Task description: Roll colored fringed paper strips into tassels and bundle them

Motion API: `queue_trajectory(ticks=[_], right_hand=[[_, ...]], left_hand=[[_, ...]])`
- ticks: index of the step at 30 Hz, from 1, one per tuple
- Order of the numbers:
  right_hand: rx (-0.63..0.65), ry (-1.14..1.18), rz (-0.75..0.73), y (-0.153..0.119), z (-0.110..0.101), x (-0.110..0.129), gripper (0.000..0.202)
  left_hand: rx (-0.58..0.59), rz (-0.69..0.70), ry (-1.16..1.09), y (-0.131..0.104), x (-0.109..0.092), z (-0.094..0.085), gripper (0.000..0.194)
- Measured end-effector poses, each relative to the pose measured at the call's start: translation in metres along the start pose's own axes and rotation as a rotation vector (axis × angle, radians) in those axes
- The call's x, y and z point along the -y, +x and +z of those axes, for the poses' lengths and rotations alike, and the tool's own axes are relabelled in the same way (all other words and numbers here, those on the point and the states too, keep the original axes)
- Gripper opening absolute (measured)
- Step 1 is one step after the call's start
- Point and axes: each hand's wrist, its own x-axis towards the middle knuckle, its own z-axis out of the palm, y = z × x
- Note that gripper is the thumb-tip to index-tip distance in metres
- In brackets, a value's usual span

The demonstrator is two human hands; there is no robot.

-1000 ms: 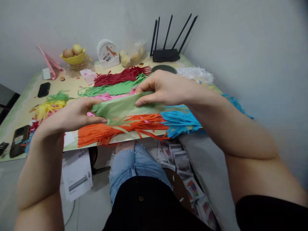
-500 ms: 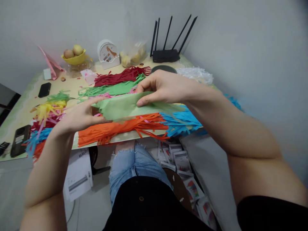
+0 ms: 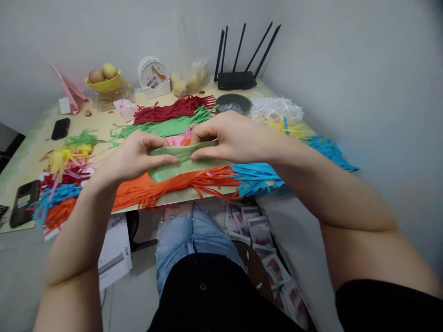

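Note:
A light green sheet [image 3: 173,169] hangs between my two hands above the table. My left hand [image 3: 138,154] pinches its upper edge between thumb and fingers. Close beside it, my right hand [image 3: 224,138] pinches the same edge, thumb in front. Just below the sheet lies an orange fringed bundle [image 3: 134,191], with a blue fringed bundle [image 3: 256,177] at its right end. Behind the sheet are pink strips [image 3: 178,139], a green fringed bundle [image 3: 169,127] and a dark red one [image 3: 169,110].
Fringed pieces in several colours, one yellow [image 3: 71,157], lie at the table's left. A phone [image 3: 26,203] is near the left edge. At the back stand a router [image 3: 237,80], a yellow bowl [image 3: 105,84] of fruit and a grey-green bowl [image 3: 233,103].
My left hand has moved right along the sheet, nearer my right hand, and grips its upper edge. My right hand has dropped slightly, uncovering the grey-green bowl.

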Motion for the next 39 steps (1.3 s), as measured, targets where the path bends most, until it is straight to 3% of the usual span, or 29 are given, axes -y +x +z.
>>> queue_trajectory(ticks=[3,7,13,16,20,24,27,29,34,39], right_hand=[[-0.028,-0.014,0.041,-0.004,0.0,-0.002,0.025],[-0.038,-0.012,0.043,-0.007,0.0,-0.004,0.027],[-0.047,0.142,-0.002,-0.001,0.008,-0.008,0.022],[-0.082,0.285,0.039,-0.002,0.018,-0.012,0.022],[-0.202,0.572,0.074,-0.011,0.037,-0.014,0.024],[-0.386,0.72,0.005,-0.017,0.06,-0.015,0.021],[-0.438,0.751,-0.034,-0.018,0.073,-0.017,0.009],[-0.44,0.77,-0.061,-0.018,0.078,-0.018,0.012],[-0.452,0.919,-0.101,-0.016,0.083,-0.016,0.02],[-0.397,1.007,-0.003,-0.015,0.084,-0.013,0.01]], left_hand=[[-0.108,0.002,0.05,-0.008,-0.001,0.002,0.045],[-0.138,0.027,0.107,-0.015,-0.003,-0.003,0.054],[-0.068,0.047,0.122,-0.018,0.0,-0.01,0.037],[-0.111,0.015,0.048,-0.024,0.003,-0.009,0.036],[-0.254,-0.07,-0.182,-0.035,0.01,0.003,0.03],[-0.38,-0.119,-0.447,-0.044,0.023,0.021,0.025],[-0.403,-0.093,-0.636,-0.048,0.027,0.032,0.016],[-0.4,-0.032,-0.716,-0.049,0.028,0.037,0.013],[-0.434,0.018,-0.66,-0.051,0.033,0.045,0.012],[-0.502,0.036,-0.518,-0.054,0.042,0.049,0.011]])
